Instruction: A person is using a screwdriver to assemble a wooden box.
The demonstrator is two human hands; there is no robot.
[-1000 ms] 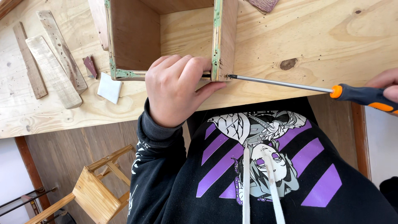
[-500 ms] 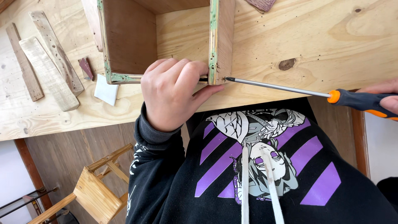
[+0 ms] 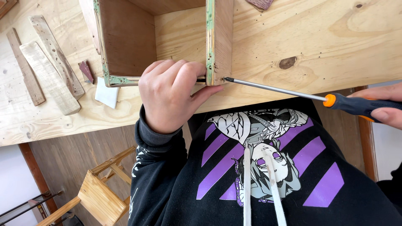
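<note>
the screwdriver (image 3: 293, 93) lies nearly level across the near edge of the workbench (image 3: 318, 46), its metal tip at 9 o'clock touching the lower corner of the open wooden box (image 3: 167, 42), its black and orange handle at 3 o'clock. the right hand (image 3: 383, 106) closes around that handle at the frame's right edge, fingers wrapped narrow on the grip, only partly in view. the left hand (image 3: 171, 96) sits at 9 o'clock from the tip, fingers curled over the box's near edge, thumb pressed against the bottom of the green-stained side panel; whether it pinches anything small underneath cannot be told. the box stands at 12 o'clock from the hands, its rims flecked with green paint. further out at 9 o'clock, a small white block (image 3: 106, 93) lies just beside the box, then a dark reddish scrap (image 3: 86, 71), then three weathered wooden strips (image 3: 46, 71) side by side. at 7 o'clock, below the bench, a wooden stool (image 3: 100, 194) stands on the floor.
</note>
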